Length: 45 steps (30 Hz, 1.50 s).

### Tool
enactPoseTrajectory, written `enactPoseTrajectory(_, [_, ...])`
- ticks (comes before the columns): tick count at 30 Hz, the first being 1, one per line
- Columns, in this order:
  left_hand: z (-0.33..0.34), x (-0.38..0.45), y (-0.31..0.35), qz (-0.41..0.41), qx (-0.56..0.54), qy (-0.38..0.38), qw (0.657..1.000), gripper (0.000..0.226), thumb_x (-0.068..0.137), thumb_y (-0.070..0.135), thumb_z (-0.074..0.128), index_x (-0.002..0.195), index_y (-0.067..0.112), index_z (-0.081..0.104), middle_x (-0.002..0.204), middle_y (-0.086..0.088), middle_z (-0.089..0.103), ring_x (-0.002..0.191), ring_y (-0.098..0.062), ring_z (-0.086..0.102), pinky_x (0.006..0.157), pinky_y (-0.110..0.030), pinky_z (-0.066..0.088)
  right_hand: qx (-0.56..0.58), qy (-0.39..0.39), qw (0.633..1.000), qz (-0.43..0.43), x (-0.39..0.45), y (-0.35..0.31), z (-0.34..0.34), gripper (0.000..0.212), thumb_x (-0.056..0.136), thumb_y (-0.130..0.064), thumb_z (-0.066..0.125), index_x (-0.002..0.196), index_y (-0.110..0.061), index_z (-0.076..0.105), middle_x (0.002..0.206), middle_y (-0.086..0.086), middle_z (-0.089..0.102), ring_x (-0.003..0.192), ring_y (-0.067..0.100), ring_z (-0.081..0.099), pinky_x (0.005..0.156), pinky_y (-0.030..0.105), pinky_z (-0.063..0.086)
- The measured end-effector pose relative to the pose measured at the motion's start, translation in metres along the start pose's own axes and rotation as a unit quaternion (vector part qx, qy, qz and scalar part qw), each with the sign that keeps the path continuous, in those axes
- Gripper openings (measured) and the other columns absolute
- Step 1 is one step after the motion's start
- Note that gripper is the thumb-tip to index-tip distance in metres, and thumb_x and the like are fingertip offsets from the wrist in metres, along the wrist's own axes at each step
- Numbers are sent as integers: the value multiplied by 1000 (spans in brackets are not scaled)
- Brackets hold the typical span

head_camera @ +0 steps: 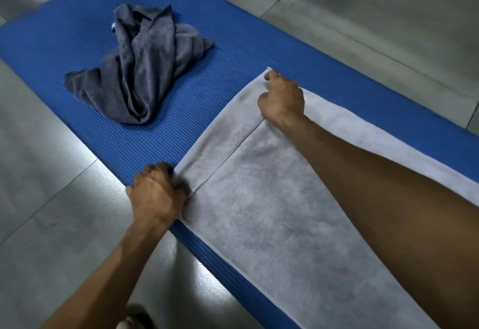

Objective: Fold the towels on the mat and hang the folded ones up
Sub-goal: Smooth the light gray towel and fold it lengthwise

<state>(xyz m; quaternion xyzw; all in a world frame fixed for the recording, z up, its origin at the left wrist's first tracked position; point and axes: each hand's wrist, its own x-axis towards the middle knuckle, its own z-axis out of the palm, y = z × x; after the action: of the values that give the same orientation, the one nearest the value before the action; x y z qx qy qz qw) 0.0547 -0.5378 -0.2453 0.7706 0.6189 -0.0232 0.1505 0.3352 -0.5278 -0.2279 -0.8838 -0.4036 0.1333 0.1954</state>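
Now: two towels, one mat (207, 51) | left hand (155, 194), right hand (282, 98) each grip light towel (272, 199) | dark towel (137, 64) crumpled

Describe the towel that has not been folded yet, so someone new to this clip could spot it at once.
Start at the blue mat lying across the grey floor. On its far-left part lies the dark grey towel, a crumpled heap that neither hand touches. Its neighbour, the light grey towel, is paler, spread flat, and held at its end corners.
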Motion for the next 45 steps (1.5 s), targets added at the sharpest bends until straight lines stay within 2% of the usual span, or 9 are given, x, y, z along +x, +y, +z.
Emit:
enactPoseTrajectory(3, [4,-12,2,129,47,54,989,53,78,30,71,125,18,50,125,-12,46,111,-34,44,91,-49,35,-64,66,992,-81,-27,-3,6,26,94,-20,50,120,-18,52,124,6,55,111,27,52,95,42,43])
enactPoseTrajectory(7, [29,-32,-9,368,99,-40,924,53,96,46,34,146,29,35,154,-6,32,138,-30,36,110,-48,30,-122,-76,985,-92,-53,22,23,38,96,-26,46,134,-19,47,143,4,45,125,30,46,103,44,39])
enactPoseTrajectory(11, [29,-41,2,341,132,-49,929,64,79,33,68,138,16,48,149,-15,41,133,-40,42,104,-57,35,-114,-73,991,-13,-77,39,29,62,96,-33,45,152,-19,23,163,8,12,148,36,10,119,47,14])
enactPoseTrajectory(18, [35,-63,-10,525,151,-117,829,110,51,15,86,147,26,32,161,-5,13,140,-29,29,106,-46,33,-95,-127,980,-121,-316,69,31,66,80,-38,47,143,-19,46,156,6,35,141,33,35,110,50,31])
enactPoseTrajectory(23, [27,-79,21,453,182,-107,866,70,61,31,76,126,20,54,132,-16,58,108,-42,63,74,-53,58,-71,-85,989,-98,-364,118,12,58,91,-41,44,144,-18,47,155,3,38,142,27,35,108,43,31])
enactPoseTrajectory(26, [39,-108,58,458,133,-93,874,55,79,38,43,125,11,59,133,-17,56,114,-39,60,82,-47,55,-87,-54,995,15,-376,156,0,53,96,-35,38,146,-18,44,157,3,32,144,27,30,113,44,26])
enactPoseTrajectory(31, [91,-182,109,649,92,-109,747,66,74,26,52,138,13,43,150,-12,34,136,-32,34,104,-43,30,-109,-23,991,75,-484,205,-17,52,102,-40,23,145,-21,45,157,3,32,139,30,39,108,49,34])
enactPoseTrajectory(36, [112,-258,151,748,48,-210,628,44,73,31,62,117,26,65,139,0,52,131,-20,42,107,-36,40,-55,41,977,201,-491,254,-55,52,102,-35,28,151,-19,34,158,6,29,146,27,26,115,42,28])
enactPoseTrajectory(45, [128,-278,242,632,35,-165,757,50,91,34,42,134,12,55,147,-13,44,134,-30,43,102,-46,45,-54,31,859,508,-601,339,-96,65,94,-64,7,153,-38,3,164,-1,9,149,27,11,119,49,20])
